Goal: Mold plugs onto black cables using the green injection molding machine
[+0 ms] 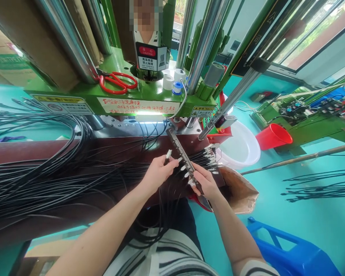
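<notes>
My left hand (158, 171) is closed, its fingertips pinching a black cable that ends in a small silver plug (168, 154). My right hand (204, 181) is wrapped round the near end of a long, narrow metal bar (178, 147), which lies tilted from the press toward me. Several silver plugs (186, 175) sit along the bar's near half, their black cables hanging down toward my lap. Left fingertips are close beside the bar; whether they touch it I cannot tell.
Black cables (51, 172) cover the brown table's left side; more plug ends (211, 157) lie right of the bar. A green press (117, 101) stands ahead, with red scissors (116, 83) on it. Right are a paper bag (241, 191), white tub (247, 143) and blue stool (293, 249).
</notes>
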Motion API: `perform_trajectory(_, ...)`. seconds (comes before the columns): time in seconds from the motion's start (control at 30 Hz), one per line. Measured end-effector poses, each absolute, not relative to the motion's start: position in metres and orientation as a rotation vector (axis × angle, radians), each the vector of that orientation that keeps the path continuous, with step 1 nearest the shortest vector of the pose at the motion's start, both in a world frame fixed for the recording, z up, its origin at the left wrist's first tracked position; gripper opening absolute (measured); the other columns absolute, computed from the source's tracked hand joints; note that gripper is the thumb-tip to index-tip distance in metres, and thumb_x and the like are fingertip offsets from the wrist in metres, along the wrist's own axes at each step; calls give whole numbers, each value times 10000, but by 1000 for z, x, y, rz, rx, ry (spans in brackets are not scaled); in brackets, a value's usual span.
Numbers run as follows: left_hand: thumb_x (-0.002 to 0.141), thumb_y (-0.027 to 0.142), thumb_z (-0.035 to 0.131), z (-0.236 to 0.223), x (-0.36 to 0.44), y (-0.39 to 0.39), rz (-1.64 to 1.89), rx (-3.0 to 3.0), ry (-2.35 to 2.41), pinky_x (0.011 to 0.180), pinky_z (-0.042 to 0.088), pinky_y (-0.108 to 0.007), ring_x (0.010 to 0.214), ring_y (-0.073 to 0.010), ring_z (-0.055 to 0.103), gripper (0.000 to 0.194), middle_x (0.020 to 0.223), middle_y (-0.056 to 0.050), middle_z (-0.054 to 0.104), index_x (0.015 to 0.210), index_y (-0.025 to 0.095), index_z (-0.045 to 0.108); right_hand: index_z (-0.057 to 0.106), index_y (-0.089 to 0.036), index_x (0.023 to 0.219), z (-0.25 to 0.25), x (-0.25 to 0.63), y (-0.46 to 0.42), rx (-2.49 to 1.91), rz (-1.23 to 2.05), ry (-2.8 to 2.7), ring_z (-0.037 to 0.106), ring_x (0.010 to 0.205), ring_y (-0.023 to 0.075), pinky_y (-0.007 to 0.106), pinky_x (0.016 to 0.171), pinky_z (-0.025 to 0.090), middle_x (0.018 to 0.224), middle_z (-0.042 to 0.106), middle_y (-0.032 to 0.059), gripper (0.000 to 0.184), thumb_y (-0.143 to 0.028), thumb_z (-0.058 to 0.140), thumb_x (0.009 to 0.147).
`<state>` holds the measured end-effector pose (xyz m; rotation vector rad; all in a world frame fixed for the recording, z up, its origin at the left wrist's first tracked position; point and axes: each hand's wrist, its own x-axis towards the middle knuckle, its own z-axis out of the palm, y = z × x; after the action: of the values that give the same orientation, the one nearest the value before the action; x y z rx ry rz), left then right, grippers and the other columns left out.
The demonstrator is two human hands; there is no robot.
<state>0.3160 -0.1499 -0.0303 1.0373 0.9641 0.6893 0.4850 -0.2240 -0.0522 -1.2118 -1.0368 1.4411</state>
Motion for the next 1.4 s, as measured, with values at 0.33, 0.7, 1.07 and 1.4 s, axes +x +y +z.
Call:
perform_trajectory(0.33, 733, 395, 534, -36, 307, -147, 753, 1314, 1059, 393, 228, -187, 389, -53, 279, 256, 432, 76, 342, 632, 164, 493, 453, -201, 1292, -51, 479, -226, -1309, 1351, -1226, 355, 339, 32, 180, 313, 307, 578, 493, -40, 460, -379, 472, 869)
perform_trajectory(0.7, 812, 392, 445, -32, 296, -140, 769, 1379, 1031, 429, 251, -193, 385, -59, 301, 283, 394, 74, 350, 695, 149, 530, 518, -163, 1223, -46, 481, -222, -1265, 1478, -1053, 348, 336, 25, 172, 285, 263, 612, 517, -23, 442, -361, 518, 827)
perform_trajectory(1.07, 782, 371, 523, -28, 302, -143, 688, 1038, 822, 326, 196, -150, 293, -35, 242, 253, 360, 131, 321, 729, 210, 335, 523, -177, 1222, -49, 485, -225, -1232, 1509, -1052, 375, 334, 25, 163, 280, 246, 632, 531, -14, 428, -356, 519, 833)
perform_trajectory(1.4, 753, 388, 581, -29, 300, -138, 615, 846, 749, 283, 166, -135, 270, -20, 206, 305, 356, 130, 318, 704, 208, 339, 489, -199, 1261, -51, 485, -226, -1233, 1487, -1158, 355, 340, 17, 167, 309, 261, 633, 523, -15, 424, -356, 480, 867)
